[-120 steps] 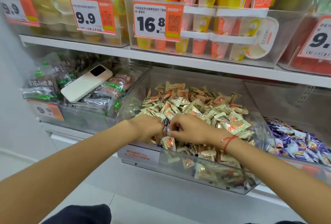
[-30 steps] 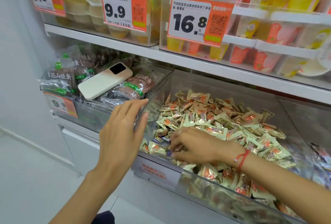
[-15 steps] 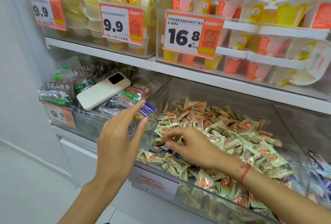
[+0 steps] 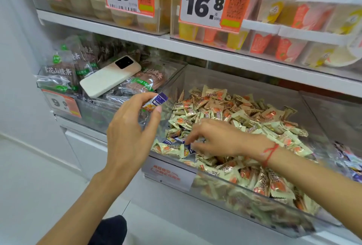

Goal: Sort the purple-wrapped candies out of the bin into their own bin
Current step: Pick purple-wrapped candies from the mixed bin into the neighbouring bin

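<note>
A clear bin [image 4: 244, 191] on the lower shelf holds a heap of cream-and-orange candies [image 4: 231, 111]. My left hand [image 4: 129, 133] is raised in front of the bin's left wall and pinches a purple-wrapped candy [image 4: 156, 101] at its fingertips. My right hand [image 4: 217, 138], with a red string on the wrist, reaches into the near left corner of the heap, its fingers curled on a purple-wrapped candy [image 4: 189, 147]; a few more purple wrappers [image 4: 172, 140] show there. The bin of purple candies [image 4: 350, 158] is at the far right edge, mostly cut off.
A white phone [image 4: 109, 78] lies on dark snack packs [image 4: 64, 72] in the left bin. Above, a white shelf [image 4: 195, 48] carries clear boxes of jelly cups [image 4: 293, 29] behind price tags [image 4: 213, 1]. White floor lies at the lower left.
My left hand rose and its fingers curled around the purple candy it holds. My right hand kept digging at the near left corner of the heap. The view shifted closer.
</note>
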